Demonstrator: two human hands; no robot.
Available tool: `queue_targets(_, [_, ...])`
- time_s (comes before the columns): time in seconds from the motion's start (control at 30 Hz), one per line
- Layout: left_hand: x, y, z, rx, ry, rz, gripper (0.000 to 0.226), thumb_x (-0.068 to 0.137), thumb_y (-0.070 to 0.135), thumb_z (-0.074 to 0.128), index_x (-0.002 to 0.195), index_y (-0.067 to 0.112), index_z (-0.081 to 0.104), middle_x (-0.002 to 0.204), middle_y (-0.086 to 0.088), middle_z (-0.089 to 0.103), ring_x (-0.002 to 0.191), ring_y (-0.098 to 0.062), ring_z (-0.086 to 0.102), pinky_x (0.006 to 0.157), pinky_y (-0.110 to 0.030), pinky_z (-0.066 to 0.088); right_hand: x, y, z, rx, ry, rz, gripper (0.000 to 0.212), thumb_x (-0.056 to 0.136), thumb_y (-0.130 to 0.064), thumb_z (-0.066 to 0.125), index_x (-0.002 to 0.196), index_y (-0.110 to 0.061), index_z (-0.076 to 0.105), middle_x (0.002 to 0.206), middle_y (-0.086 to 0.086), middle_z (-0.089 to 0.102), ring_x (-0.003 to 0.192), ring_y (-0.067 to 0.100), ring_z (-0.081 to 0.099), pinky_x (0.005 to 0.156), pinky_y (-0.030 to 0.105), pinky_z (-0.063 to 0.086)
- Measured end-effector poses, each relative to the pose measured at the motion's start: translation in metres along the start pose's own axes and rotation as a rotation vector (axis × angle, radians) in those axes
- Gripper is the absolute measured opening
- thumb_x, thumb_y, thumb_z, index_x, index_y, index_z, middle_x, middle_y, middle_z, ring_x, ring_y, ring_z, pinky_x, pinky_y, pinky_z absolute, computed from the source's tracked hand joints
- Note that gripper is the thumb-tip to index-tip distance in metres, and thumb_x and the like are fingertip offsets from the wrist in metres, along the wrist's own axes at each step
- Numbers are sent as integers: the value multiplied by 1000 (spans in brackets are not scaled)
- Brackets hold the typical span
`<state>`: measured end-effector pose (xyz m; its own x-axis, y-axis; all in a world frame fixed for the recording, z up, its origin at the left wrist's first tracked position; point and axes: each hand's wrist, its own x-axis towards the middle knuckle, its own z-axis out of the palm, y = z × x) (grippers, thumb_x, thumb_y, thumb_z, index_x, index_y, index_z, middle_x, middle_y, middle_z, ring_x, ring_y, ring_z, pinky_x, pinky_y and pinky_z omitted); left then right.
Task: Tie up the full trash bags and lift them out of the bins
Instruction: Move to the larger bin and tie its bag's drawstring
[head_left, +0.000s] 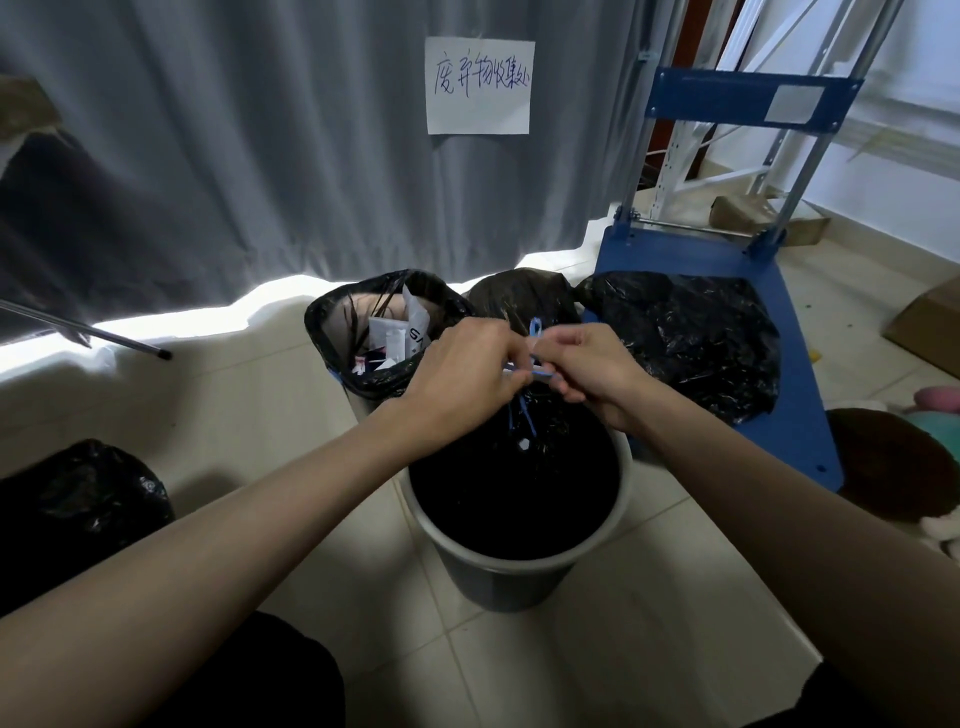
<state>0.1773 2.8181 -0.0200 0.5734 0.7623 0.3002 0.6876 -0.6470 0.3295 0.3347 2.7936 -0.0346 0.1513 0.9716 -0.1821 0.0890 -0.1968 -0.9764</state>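
On the tiled floor, head view: a grey bin (511, 566) holds a black trash bag (514, 493); above it the left hand (460, 376) and right hand (589, 366) both pinch its blue drawstring (535, 332). Behind, an open lined bin (384, 332) holds paper scraps.

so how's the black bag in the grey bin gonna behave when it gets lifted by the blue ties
The black bag is thin, crinkly film, so it will probably sag and sway. It fills the grey bin, so it may drag on the rim. The blue ties look narrow and may dig into the fingers.
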Motion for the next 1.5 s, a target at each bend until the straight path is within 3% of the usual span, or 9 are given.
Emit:
queue_targets(0.2, [10,-13,-21,-715,-309,-520,9,89,18,69,84,16,75,61,12,64,54,-2,50,47,-15,33,-4,-9,-2,-39,-66,-194,32,95,-30,62,70,-10,59,57,1,53,56,12,59,51,20,44])
queue_targets(0.4, [8,-18,-27,-822,-366,-629,16,92,16,60,93,12,76,53,6,34,49,-7,24,43,-20,17,-11,-9,-2,-282,-161,-288,23,86,-38,72,90,-17,79,88,0,76,84,6,66,83,17,48])
queue_targets(0.53, [6,-17,-28,-794,-321,-613,20,94,20,61,103,7,74,46,12,45,47,-4,30,40,-17,22,-9,-9,-1,-383,-219,-233,17,85,-31,73,86,-15,78,95,20,72,81,17,61,81,27,45])
queue_targets(0.77, [2,-16,-35,-785,-282,-508,16,90,16,68,93,0,66,58,2,60,35,3,45,36,-9,33,-9,-15,-1,-316,-59,-220,31,93,-27,62,65,-14,61,71,-8,61,75,4,58,84,24,42])
queue_targets(0.93, [0,-28,-28,-613,-286,-485,15,86,17,73,74,12,66,84,-2,70,75,-7,61,60,-16,44,-15,-13,-10,-488,-33,-166,23,91,-13,61,69,-13,67,69,-19,65,67,-13,58,67,6,39])
queue_targets(1.03, [-5,-39,-22,-274,-302,-482,16,78,18,76,66,15,67,78,-4,66,78,-15,58,66,-25,42,-20,-7,-23,-787,-67,-101,19,89,-14,62,71,-14,69,78,-2,70,76,7,62,68,13,44])
queue_targets(1.17, [-18,-53,-16,35,-382,-490,18,73,19,72,58,19,63,68,-4,61,71,-21,58,58,-26,40,-23,15,-39,-1069,-76,-2,38,86,-13,61,51,-15,47,65,6,56,71,21,52,66,29,42])
queue_targets(1.3, [-31,-52,-4,220,-386,-451,13,79,21,65,68,21,58,77,-2,55,78,-25,56,65,-31,43,-26,30,-39,-1155,-27,22,25,89,-17,55,64,-13,55,76,10,58,83,32,62,74,36,52])
queue_targets(1.5, [-23,-61,-20,-172,-244,-387,14,79,29,78,69,24,71,74,10,69,77,-5,62,73,-25,48,-28,22,-27,-984,14,-17,27,82,-45,62,80,-20,53,85,2,62,83,24,61,78,38,52])
